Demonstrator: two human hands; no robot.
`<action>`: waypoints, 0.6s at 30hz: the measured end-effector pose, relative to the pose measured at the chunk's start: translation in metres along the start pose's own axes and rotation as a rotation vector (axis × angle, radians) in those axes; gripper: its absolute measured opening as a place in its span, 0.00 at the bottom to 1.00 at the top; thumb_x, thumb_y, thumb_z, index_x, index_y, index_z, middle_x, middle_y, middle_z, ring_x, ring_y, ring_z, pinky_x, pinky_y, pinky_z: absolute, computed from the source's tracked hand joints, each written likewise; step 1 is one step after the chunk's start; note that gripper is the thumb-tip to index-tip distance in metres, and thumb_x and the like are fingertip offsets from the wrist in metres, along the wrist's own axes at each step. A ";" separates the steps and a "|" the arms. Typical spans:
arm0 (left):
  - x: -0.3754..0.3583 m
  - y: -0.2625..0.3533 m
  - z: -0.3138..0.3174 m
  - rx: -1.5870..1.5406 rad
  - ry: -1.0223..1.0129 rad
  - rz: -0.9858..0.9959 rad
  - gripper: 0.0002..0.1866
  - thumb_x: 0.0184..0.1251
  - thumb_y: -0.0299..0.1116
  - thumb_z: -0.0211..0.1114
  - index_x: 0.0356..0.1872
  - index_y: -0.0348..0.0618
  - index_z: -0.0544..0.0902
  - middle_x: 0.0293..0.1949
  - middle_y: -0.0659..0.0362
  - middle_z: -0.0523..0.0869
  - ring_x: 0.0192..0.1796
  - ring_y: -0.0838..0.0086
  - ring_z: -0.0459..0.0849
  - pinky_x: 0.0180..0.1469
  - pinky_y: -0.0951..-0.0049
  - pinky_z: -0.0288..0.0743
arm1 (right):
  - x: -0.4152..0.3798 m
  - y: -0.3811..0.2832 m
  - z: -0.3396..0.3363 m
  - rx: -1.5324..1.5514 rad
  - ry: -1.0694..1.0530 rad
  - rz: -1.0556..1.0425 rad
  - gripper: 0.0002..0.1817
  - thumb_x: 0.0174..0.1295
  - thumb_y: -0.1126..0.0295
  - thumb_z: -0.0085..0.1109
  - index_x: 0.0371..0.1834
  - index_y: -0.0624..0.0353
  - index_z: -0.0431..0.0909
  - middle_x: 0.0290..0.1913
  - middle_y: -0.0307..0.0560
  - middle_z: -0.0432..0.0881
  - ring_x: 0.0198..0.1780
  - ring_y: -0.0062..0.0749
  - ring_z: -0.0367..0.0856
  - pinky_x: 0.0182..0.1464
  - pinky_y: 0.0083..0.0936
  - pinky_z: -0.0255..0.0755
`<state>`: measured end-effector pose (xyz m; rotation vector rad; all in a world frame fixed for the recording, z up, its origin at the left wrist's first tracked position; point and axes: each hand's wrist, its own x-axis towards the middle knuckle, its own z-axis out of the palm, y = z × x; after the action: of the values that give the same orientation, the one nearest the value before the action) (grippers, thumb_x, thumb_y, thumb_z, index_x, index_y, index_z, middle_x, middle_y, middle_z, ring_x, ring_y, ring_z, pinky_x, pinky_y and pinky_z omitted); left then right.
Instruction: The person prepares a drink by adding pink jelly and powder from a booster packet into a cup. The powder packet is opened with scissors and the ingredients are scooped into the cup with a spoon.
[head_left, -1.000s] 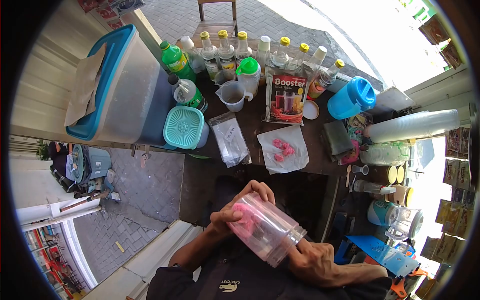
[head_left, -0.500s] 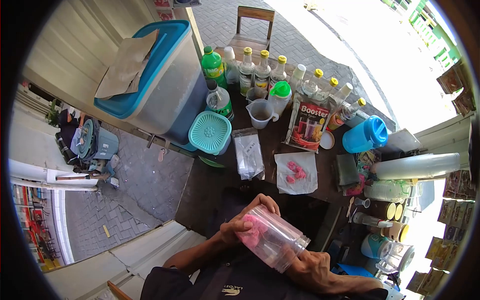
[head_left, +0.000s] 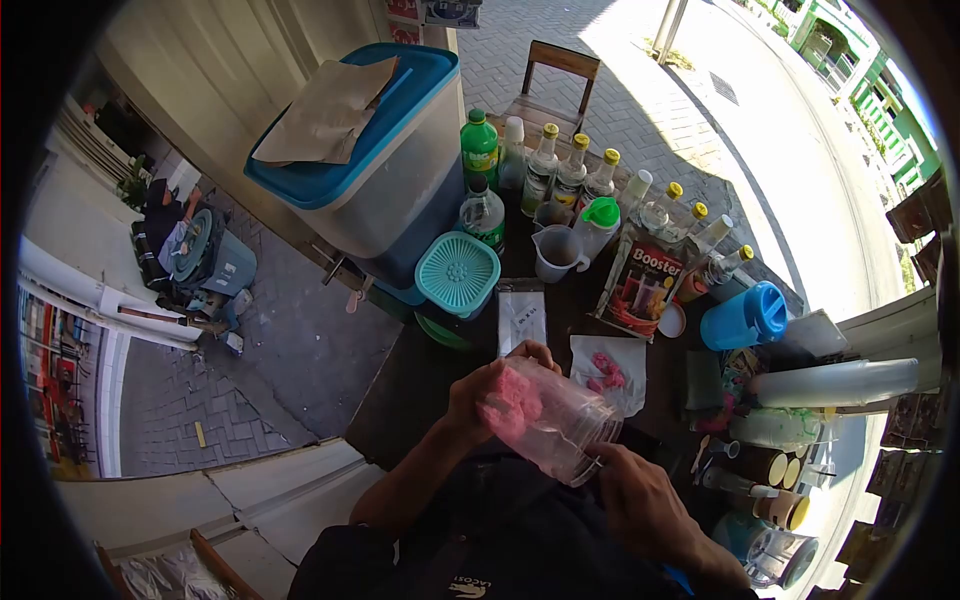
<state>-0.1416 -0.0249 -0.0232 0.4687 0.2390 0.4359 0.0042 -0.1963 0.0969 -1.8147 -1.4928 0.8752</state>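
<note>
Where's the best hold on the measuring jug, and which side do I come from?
Probably its handle, from the near right: the measuring jug stands upright with the handle jutting out rightward, while the green-lidded pitcher stands close beyond it and crowds the far side.

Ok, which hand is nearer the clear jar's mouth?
Right. The right hand is at the mouth of the clear jar; the left hand holds its opposite end.

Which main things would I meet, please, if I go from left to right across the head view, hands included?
Blue-lidded tub → left hand → clear jar → right hand → blue pitcher → stack of clear cups.
</note>
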 end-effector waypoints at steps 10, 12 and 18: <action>-0.007 -0.004 0.019 0.218 -0.128 0.085 0.38 0.54 0.56 0.64 0.54 0.34 0.68 0.47 0.53 0.73 0.53 0.68 0.75 0.56 0.69 0.69 | -0.007 0.006 0.001 0.044 -0.175 0.020 0.12 0.56 0.81 0.53 0.44 0.67 0.70 0.29 0.59 0.78 0.30 0.59 0.81 0.31 0.42 0.77; -0.007 -0.005 0.016 0.214 -0.122 0.077 0.36 0.54 0.55 0.64 0.54 0.34 0.68 0.46 0.53 0.73 0.53 0.68 0.75 0.56 0.69 0.69 | -0.011 0.006 0.002 0.005 -0.155 0.010 0.12 0.56 0.80 0.54 0.44 0.67 0.70 0.29 0.59 0.79 0.30 0.58 0.81 0.31 0.41 0.78; -0.023 -0.016 0.022 0.278 -0.071 0.109 0.31 0.57 0.56 0.62 0.52 0.41 0.69 0.46 0.57 0.70 0.52 0.73 0.71 0.54 0.74 0.66 | -0.048 0.038 0.028 -0.217 -0.069 0.037 0.17 0.58 0.69 0.61 0.50 0.58 0.80 0.30 0.54 0.82 0.32 0.38 0.84 0.37 0.38 0.75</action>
<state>-0.1494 -0.0567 -0.0089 0.7706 0.2072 0.4936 -0.0034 -0.2484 0.0550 -1.9909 -1.6568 0.8282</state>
